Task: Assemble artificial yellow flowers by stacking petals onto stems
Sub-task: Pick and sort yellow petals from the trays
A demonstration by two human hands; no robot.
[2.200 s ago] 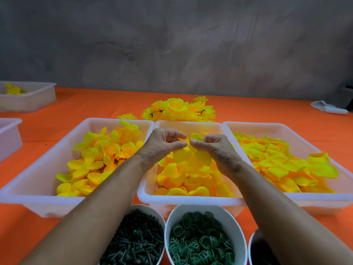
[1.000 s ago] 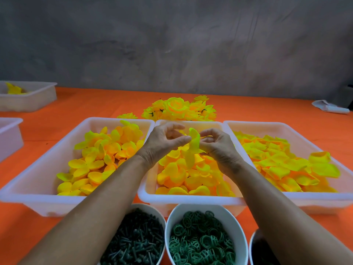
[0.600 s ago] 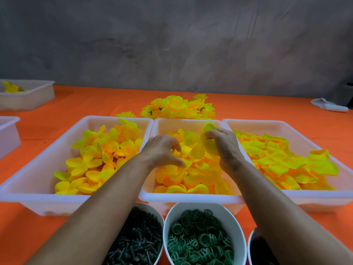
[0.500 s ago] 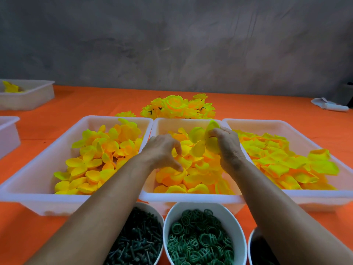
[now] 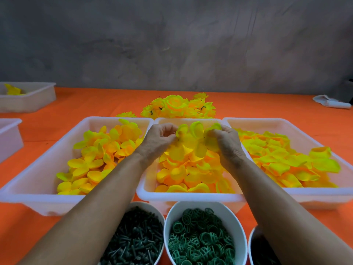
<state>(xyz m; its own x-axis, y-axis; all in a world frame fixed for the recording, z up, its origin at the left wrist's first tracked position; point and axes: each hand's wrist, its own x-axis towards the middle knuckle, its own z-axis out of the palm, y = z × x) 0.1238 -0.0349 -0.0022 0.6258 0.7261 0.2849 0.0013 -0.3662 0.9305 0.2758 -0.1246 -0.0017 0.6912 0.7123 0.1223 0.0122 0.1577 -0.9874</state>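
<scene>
1. The left hand (image 5: 159,139) and the right hand (image 5: 226,142) both have a narrow grip, fingers curled and pinching opposite sides of one yellow petal piece (image 5: 188,145), held spread between them just above the middle tray (image 5: 188,196).
2. Whether a stem is already inside the piece cannot be told; none shows between the fingers.
3. The middle tray sits near the counter's front edge, between a left tray (image 5: 40,197) and a right tray (image 5: 313,196), all three holding loose yellow petals.
4. In front of the trays stand a bowl of dark stems (image 5: 133,240) and a bowl of green rings (image 5: 203,240), right at the counter's front edge.
5. Behind the trays, toward the counter's back edge, lies a heap of finished flowers (image 5: 179,107).
6. The step in hand seems to be separating or opening one petal layer for stacking.
7. The next move likely calls for finding the centre hole and keeping the thin petals uncrumpled while a stem is pushed through.
</scene>
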